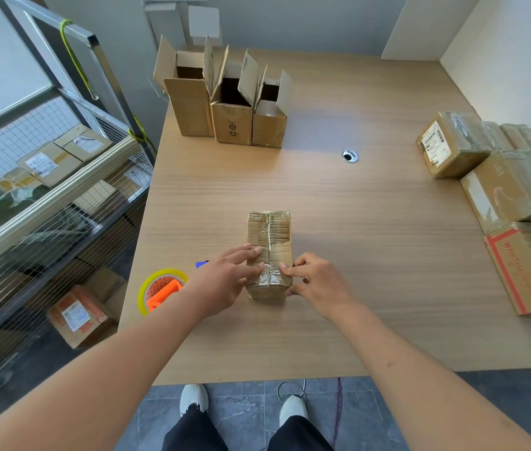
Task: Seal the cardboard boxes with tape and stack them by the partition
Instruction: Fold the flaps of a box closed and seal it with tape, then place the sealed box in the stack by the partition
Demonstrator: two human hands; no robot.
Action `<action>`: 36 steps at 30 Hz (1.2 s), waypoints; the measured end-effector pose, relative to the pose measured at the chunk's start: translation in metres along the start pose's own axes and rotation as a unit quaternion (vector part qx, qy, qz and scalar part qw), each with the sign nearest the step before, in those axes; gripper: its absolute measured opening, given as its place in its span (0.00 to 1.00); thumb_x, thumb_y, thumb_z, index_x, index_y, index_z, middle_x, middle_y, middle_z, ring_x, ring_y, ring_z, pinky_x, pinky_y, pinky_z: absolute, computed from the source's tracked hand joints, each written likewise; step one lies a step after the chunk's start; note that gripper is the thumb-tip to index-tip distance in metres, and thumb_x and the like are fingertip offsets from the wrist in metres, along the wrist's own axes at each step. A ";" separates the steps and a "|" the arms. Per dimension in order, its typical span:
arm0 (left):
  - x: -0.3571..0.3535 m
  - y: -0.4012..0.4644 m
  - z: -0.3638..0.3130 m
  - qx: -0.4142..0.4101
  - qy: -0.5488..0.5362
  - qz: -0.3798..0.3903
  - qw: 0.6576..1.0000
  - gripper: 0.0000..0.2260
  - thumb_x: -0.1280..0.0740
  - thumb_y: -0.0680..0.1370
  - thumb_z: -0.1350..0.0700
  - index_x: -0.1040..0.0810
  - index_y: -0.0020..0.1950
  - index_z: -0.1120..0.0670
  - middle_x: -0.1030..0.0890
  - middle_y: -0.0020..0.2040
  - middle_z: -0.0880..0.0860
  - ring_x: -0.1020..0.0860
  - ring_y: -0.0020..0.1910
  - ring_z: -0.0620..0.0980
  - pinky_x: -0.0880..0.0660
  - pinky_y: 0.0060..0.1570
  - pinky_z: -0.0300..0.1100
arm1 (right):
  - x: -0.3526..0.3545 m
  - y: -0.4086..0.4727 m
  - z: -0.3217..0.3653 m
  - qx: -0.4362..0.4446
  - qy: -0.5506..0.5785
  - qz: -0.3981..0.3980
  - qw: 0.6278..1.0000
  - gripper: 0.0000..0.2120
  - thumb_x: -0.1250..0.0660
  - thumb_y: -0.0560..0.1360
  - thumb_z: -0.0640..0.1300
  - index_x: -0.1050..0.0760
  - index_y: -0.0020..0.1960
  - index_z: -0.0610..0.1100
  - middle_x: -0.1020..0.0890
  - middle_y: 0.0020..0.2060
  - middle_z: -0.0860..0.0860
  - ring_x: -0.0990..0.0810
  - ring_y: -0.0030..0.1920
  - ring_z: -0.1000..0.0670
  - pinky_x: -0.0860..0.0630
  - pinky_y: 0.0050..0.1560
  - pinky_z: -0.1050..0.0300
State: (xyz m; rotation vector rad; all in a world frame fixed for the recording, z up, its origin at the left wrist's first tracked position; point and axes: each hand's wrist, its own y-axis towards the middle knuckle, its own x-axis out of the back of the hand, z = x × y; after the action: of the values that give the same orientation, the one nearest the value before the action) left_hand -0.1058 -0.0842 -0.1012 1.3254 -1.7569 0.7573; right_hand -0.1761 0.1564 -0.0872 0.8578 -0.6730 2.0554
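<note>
Pressing tape onto the near end of the taped box (269, 252), the left hand (225, 281) lays straight fingers on top while the right hand (316, 284) pinches its edge. Beyond this box three open boxes (225, 105) wait unsealed at the bench's (371, 222) far edge; right of it, sealed boxes (492, 177) sit stacked by the partition (505, 66), so roughly half remains.

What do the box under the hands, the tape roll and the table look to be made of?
Box: brown corrugated cardboard, wrapped in glossy clear tape that wrinkles and catches the light. Tape roll: clear-yellowish plastic film, shiny, on an orange holder, likely plastic. Table: wood-grain top, matte; it may be laminate rather than solid wood.
</note>
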 end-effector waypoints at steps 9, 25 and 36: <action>0.009 0.000 -0.002 0.015 0.004 -0.014 1.000 0.30 0.24 0.77 0.57 0.29 0.77 0.53 0.32 0.78 0.53 0.35 0.79 0.57 0.35 0.76 0.55 | 0.003 -0.004 0.010 -0.064 0.094 -0.038 0.993 0.29 0.25 0.62 0.73 0.22 0.57 0.59 0.30 0.56 0.58 0.25 0.59 0.58 0.22 0.61 0.48; 0.050 -0.004 0.026 0.184 0.087 0.022 0.979 0.26 0.42 0.85 0.45 0.40 0.82 0.50 0.45 0.84 0.52 0.48 0.82 0.57 0.52 0.79 0.55 | -0.032 0.032 0.098 -0.193 -0.086 -0.039 0.977 0.48 0.30 0.63 0.70 0.48 0.77 0.69 0.57 0.82 0.49 0.32 0.72 0.39 0.25 0.61 0.46; 0.157 0.005 0.015 0.099 0.135 0.059 0.984 0.27 0.48 0.86 0.42 0.44 0.83 0.52 0.45 0.84 0.52 0.47 0.82 0.57 0.48 0.79 0.56 | 0.027 0.021 0.190 -0.229 -0.081 -0.150 0.958 0.44 0.30 0.62 0.70 0.40 0.76 0.67 0.49 0.82 0.47 0.28 0.71 0.40 0.26 0.62 0.46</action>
State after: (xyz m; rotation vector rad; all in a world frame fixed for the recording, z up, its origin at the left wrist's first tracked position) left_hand -0.1360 -0.1720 0.0264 1.1875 -1.5839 1.1468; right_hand -0.1417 0.0246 0.0490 0.8016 -0.9949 1.4860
